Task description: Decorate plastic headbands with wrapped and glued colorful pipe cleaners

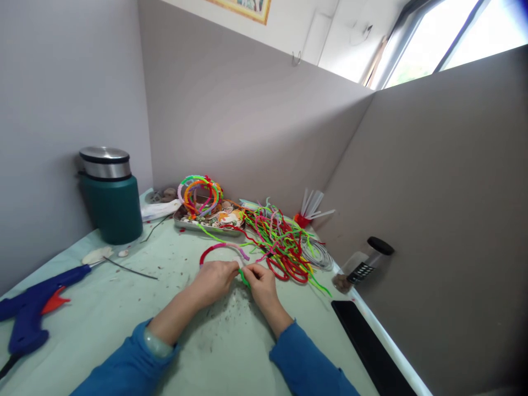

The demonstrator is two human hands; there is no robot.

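Observation:
My left hand (214,280) and my right hand (260,281) meet at the middle of the pale green table (124,308), fingers pinched together. Between them runs a green pipe cleaner (244,278), held by both hands. A curved headband (220,250) wrapped in red and pink pipe cleaner arches just beyond my left hand, its near end by my fingers. A tangled heap of red, green, pink and yellow pipe cleaners (280,242) lies just beyond my right hand.
A blue glue gun (33,308) lies at the left edge, a green jug with a steel lid (110,195) behind it. A metal tray (206,223) holds finished coloured headbands (200,192). A small jar (363,264) and a black slab (371,346) sit right.

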